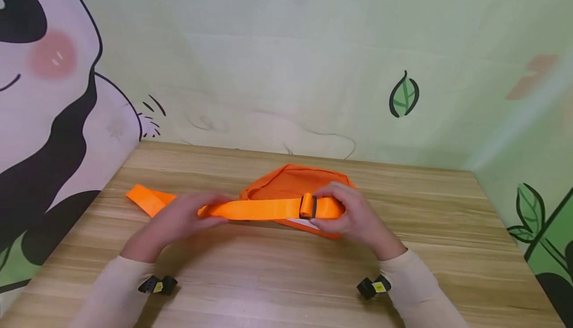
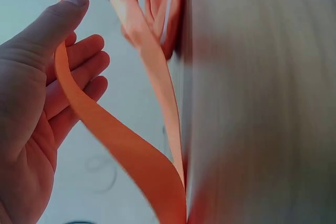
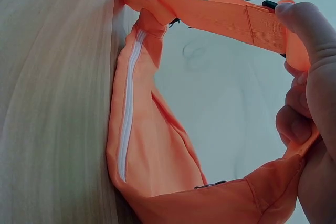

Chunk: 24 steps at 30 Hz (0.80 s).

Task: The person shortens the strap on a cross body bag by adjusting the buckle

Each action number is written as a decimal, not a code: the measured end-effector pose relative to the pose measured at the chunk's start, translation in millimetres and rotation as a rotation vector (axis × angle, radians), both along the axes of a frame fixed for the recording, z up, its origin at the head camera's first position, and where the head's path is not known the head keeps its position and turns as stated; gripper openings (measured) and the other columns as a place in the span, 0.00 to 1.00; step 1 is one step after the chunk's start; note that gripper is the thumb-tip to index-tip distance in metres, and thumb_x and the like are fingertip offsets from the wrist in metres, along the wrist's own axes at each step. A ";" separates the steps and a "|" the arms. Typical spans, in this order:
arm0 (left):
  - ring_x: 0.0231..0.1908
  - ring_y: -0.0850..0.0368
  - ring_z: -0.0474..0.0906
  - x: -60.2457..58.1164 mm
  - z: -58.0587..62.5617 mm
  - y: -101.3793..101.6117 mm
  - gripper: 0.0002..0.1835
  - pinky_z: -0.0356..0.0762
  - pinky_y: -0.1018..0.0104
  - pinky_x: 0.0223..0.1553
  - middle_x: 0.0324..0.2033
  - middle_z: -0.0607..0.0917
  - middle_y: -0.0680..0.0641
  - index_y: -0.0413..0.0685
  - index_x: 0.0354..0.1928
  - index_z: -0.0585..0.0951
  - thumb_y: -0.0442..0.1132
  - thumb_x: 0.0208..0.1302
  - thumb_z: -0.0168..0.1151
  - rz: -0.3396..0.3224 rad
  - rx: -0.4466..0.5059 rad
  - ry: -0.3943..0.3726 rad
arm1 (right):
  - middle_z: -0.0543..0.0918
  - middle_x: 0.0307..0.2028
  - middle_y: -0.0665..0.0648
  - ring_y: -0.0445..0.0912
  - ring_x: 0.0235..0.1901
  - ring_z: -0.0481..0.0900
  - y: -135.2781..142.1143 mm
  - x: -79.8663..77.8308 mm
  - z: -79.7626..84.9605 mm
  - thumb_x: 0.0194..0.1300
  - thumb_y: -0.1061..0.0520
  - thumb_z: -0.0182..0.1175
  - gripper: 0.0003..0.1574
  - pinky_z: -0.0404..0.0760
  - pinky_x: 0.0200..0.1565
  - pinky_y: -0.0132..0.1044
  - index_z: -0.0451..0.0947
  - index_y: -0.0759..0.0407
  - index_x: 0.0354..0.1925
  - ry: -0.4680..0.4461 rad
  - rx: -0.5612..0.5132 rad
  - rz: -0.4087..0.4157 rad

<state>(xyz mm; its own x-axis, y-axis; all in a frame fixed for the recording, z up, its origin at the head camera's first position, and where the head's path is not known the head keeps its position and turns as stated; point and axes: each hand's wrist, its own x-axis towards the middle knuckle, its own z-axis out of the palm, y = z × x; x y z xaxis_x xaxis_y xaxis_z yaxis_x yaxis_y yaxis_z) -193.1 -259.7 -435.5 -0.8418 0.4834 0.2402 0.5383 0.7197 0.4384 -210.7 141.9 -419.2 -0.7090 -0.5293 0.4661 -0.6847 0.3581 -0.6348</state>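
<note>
An orange waist bag [image 1: 295, 181] with a white zipper [image 3: 128, 108] rests on the wooden table. In front of it, its bright orange strap [image 1: 264, 209] stretches between both hands. My right hand [image 1: 353, 213] pinches the strap beside a black slider buckle [image 1: 308, 206], thumb against the slider in the right wrist view. Across my left hand [image 1: 183, 218] the strap runs between thumb and fingers. The left wrist view shows those fingers [image 2: 79, 72] loosely extended, with the thumb apart from them. Past the left hand, a loop of strap [image 1: 149, 200] lies on the table.
The wooden table [image 1: 268, 278] meets a printed wall [image 1: 224, 69] at its back edge. A panda figure [image 1: 40, 119] covers the wall on the left, and leaf drawings mark the right. Small black devices are worn on both wrists.
</note>
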 end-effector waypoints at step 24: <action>0.65 0.49 0.80 -6.2 0.6 93.4 0.35 0.79 0.44 0.69 0.64 0.85 0.50 0.51 0.68 0.78 0.51 0.63 0.81 -0.129 0.235 -0.058 | 0.87 0.47 0.56 0.46 0.41 0.83 -7.5 0.6 1.3 0.55 0.62 0.83 0.29 0.89 0.42 0.34 0.82 0.58 0.54 -0.054 -0.002 -0.007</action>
